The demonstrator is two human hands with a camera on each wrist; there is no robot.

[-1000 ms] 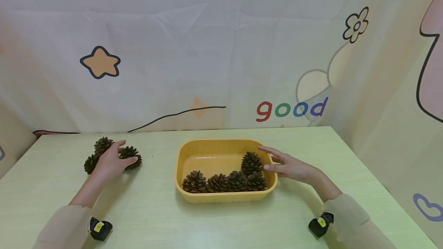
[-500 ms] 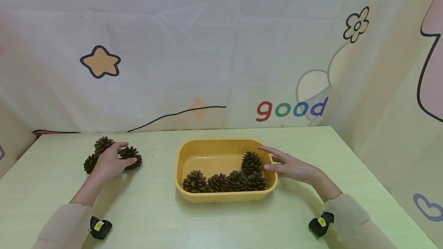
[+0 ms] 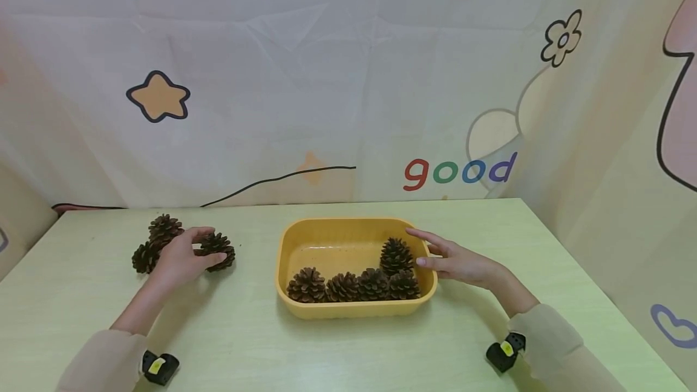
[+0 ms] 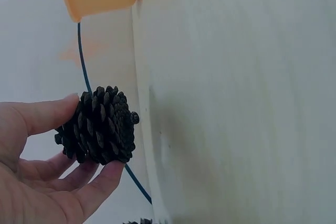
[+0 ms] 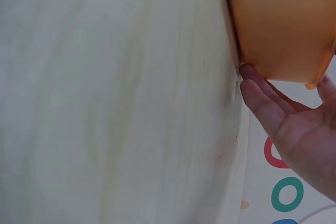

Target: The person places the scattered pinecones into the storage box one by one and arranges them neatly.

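Note:
My left hand (image 3: 181, 261) pinches a brown pine cone (image 3: 222, 251) between thumb and fingers at the left of the table. In the left wrist view the pine cone (image 4: 102, 127) shows its open scales and stubby base. Two more pine cones lie just behind and left of that hand, one upright (image 3: 165, 228) and one lower (image 3: 144, 258), partly covered by it. A yellow plastic basin (image 3: 348, 310) stands mid-table, several pine cones (image 3: 342, 287) along its near side and right end. My right hand (image 3: 463, 264) rests on the basin's right end, fingers loosely extended, thumb over the rim.
The pale green table (image 3: 229, 337) ends at a printed curtain (image 3: 261, 107) behind the basin. Another curtain (image 3: 615, 156) runs along the right side. Black wrist cameras (image 3: 160, 368) sit below both hands.
My left hand has shifted slightly right with the pine cone, away from the other two, which now show more. The right hand and the basin stay where they were.

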